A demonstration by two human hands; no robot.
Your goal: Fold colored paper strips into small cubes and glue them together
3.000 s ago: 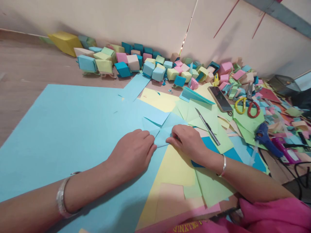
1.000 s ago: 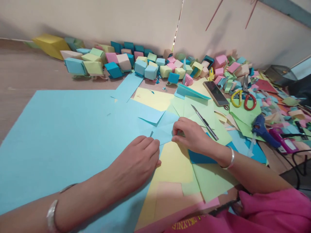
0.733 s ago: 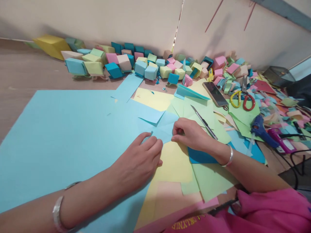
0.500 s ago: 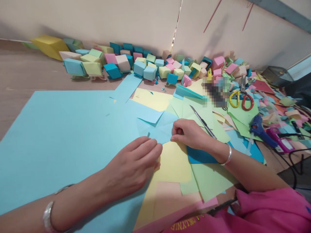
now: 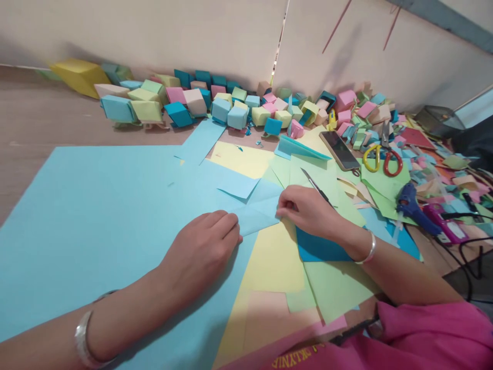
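Light-blue paper, one broad sheet (image 5: 96, 205), covers the left; behind its far edge sits a yellow box (image 5: 77, 76), where a long jumble of small pastel paper boxes (image 5: 227, 110) begins along the wall (image 5: 154, 31). The left hand (image 5: 206, 236), silver bangle (image 5: 82, 339) at the wrist, lies on the sheet, fingers bent over the left end of a folded blue paper (image 5: 256, 218); its fingertips are hidden, so I cannot tell whether that grip pinches or only presses. This folded paper spans the gap between both hands, above a yellow sheet (image 5: 275, 259). The right hand (image 5: 308, 210) has its grip closed, thumb and curled fingers on the paper's right end. Just past that hand a craft knife (image 5: 313, 182) shows partly, then a phone (image 5: 339, 149), scissors (image 5: 393, 163) with one yellow and one red loop, and a blue glue gun (image 5: 410, 203).
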